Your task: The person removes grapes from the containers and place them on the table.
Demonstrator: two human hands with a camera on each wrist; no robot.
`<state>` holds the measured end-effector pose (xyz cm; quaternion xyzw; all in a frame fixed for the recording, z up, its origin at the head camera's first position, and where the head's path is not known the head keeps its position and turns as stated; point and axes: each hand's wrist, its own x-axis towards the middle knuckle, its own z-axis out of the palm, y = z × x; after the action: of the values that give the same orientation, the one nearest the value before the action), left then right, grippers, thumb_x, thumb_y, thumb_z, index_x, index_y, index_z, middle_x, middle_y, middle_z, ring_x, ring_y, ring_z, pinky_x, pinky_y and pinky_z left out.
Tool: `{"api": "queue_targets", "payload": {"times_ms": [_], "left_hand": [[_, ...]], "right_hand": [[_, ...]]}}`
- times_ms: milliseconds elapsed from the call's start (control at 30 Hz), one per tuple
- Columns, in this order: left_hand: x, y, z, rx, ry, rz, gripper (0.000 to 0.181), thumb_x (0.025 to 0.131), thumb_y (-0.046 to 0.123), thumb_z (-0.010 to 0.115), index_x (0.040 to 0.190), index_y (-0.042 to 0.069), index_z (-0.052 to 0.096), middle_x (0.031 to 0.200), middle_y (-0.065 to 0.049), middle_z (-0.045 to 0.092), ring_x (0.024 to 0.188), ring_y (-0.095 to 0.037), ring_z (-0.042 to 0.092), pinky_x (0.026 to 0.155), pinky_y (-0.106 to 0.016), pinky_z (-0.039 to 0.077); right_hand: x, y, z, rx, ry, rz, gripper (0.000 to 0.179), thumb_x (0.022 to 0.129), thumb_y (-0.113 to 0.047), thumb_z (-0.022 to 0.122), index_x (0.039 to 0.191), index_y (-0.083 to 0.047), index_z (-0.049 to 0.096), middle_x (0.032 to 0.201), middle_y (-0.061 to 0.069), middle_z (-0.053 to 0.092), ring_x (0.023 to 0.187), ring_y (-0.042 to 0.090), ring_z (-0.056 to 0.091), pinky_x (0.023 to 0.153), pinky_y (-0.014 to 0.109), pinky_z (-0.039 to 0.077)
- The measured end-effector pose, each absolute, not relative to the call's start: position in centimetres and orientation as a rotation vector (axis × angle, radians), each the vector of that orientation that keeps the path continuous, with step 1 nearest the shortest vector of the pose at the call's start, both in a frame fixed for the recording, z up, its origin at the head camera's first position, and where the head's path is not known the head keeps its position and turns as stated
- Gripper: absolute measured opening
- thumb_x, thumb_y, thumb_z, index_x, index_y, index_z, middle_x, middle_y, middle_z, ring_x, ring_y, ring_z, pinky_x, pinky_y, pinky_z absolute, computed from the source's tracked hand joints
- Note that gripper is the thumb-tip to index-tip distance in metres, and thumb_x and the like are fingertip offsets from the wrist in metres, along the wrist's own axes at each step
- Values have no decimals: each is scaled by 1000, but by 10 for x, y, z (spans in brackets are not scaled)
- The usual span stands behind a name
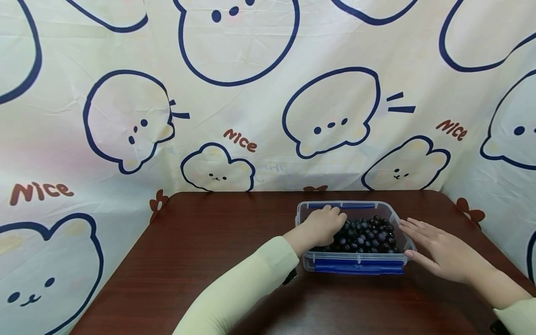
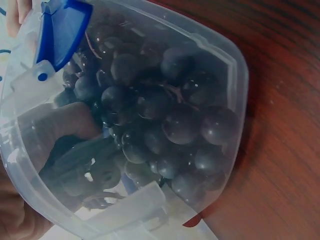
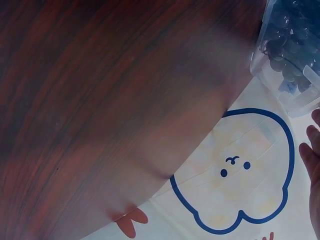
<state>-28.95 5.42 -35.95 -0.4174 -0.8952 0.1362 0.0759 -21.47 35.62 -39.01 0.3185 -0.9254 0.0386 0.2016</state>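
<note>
A clear plastic box (image 1: 410,242) with blue latches stands on the table, holding dark grapes (image 1: 368,235) heaped in its middle and right. My left hand (image 1: 324,226) reaches over the near rim into the box's left part, beside the grapes. Its fingertips are hidden, so what they hold does not show. Through the box wall in the left wrist view, the grapes (image 2: 160,115) appear close up with stems between them. At the box's right side lies my right hand (image 1: 448,253), its fingers extended and the tips at the rim. Only fingertips (image 3: 309,150) of it show in the right wrist view.
The dark brown wooden table (image 1: 209,242) extends left of the box and in front of it. A pale cloth printed with cartoon bears (image 1: 268,116) hangs behind the table and along both sides. A blue latch (image 1: 358,266) hangs on the box's near side.
</note>
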Motion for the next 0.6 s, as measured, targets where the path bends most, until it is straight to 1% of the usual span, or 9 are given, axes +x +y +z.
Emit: {"api": "queue_targets", "payload": {"times_ms": [100, 200, 400, 500, 600], "left_hand": [[-289, 51, -361, -1249, -2551, 442, 26, 94, 27, 64, 118, 16, 58, 105, -1, 55, 78, -13, 43, 60, -20, 43], [-287, 48, -362, -1243, -2436, 460, 20, 96, 27, 60, 112, 16, 60, 100, -1, 55, 74, -12, 42, 55, -20, 41], [-287, 44, -365, -1221, -2268, 455, 15, 98, 26, 56, 108, 17, 62, 97, 0, 56, 73, -11, 46, 53, -21, 40], [-289, 42, -368, -1203, -2165, 431, 12, 101, 24, 53, 104, 17, 62, 96, 1, 57, 75, -11, 49, 54, -23, 40], [-292, 41, -370, -1175, -2078, 414, 15, 103, 20, 47, 102, 18, 62, 96, 1, 57, 77, -11, 51, 55, -23, 40]], "right_hand": [[-215, 357, -391, 887, -2582, 109, 59, 86, -35, 72, 133, -2, 57, 136, 20, 53, 127, 34, 47, 106, 10, -1], [-215, 357, -391, 884, -2581, 111, 59, 86, -35, 72, 133, -2, 57, 136, 20, 53, 127, 34, 47, 106, 10, -1], [-215, 357, -392, 875, -2589, 113, 59, 87, -36, 71, 134, -3, 57, 137, 21, 52, 125, 36, 48, 106, 11, -2], [-215, 357, -393, 870, -2594, 111, 59, 87, -36, 71, 134, -2, 56, 136, 21, 52, 125, 37, 48, 106, 11, -2], [-215, 357, -392, 864, -2596, 105, 59, 87, -35, 71, 134, -2, 57, 136, 21, 52, 126, 36, 47, 106, 10, -2]]}}
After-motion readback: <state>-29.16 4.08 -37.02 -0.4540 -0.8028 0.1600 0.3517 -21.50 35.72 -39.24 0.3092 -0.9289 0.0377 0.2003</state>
